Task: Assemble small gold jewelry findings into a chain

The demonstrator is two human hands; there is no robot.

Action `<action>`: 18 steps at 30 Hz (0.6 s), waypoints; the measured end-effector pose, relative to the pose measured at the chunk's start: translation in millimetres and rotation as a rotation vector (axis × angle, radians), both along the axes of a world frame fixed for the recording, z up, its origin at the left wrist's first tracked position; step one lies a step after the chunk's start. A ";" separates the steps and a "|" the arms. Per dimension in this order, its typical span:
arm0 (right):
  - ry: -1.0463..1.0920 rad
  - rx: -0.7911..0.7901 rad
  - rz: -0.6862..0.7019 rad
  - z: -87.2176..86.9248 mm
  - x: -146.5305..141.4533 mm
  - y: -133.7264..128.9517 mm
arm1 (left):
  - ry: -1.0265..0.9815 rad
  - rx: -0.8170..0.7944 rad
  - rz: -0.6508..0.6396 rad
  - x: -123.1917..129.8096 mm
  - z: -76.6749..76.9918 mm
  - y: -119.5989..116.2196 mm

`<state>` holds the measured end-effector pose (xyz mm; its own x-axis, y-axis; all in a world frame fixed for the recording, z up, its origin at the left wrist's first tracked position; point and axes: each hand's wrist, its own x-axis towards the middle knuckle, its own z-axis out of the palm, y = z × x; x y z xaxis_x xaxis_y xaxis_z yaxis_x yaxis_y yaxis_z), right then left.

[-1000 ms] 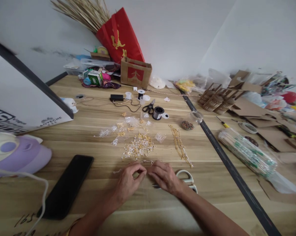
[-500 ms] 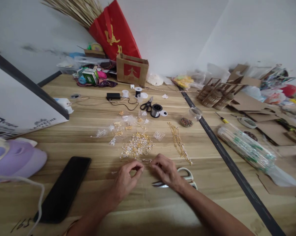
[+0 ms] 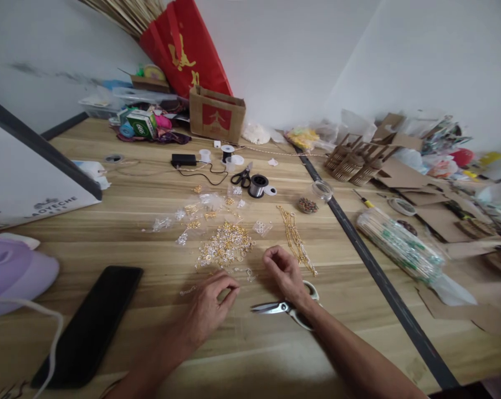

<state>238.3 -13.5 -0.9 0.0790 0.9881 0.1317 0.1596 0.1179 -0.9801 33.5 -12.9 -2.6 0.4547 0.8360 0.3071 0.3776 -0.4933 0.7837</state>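
Observation:
My left hand is low over the table with thumb and fingertips pinched together; whatever is between them is too small to make out. A short thin silver chain lies by its left side, and small silver clasp pieces lie just past its fingertips. My right hand is closed with fingers curled, its fingertips partly hidden, beside a pair of scissors with pale handles lying under the wrist. Ahead of both hands spreads a pile of gold and silver jewellery findings.
Gold chains lie right of the pile, small bags of findings to its left. Behind are black scissors, a wire spool and a dish of beads. A phone lies left, bundled sticks right.
My right hand has moved up and away from my left, widening the gap between them. More of the pale-handled scissors and the silver clasp pieces now show. The view has shifted slightly right.

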 end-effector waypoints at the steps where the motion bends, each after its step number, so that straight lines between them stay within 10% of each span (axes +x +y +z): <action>1: 0.008 -0.005 -0.012 0.1 0.4 0.5 | 0.003 0.016 -0.004 0.4 0.0 -0.1; 11: -0.033 -0.018 -0.026 2.1 0.4 1.8 | 0.149 0.244 -0.097 0.4 3.2 -1.1; 18: -0.421 0.258 0.226 0.8 -1.7 -7.9 | 0.222 0.270 -0.049 -6.7 0.6 6.4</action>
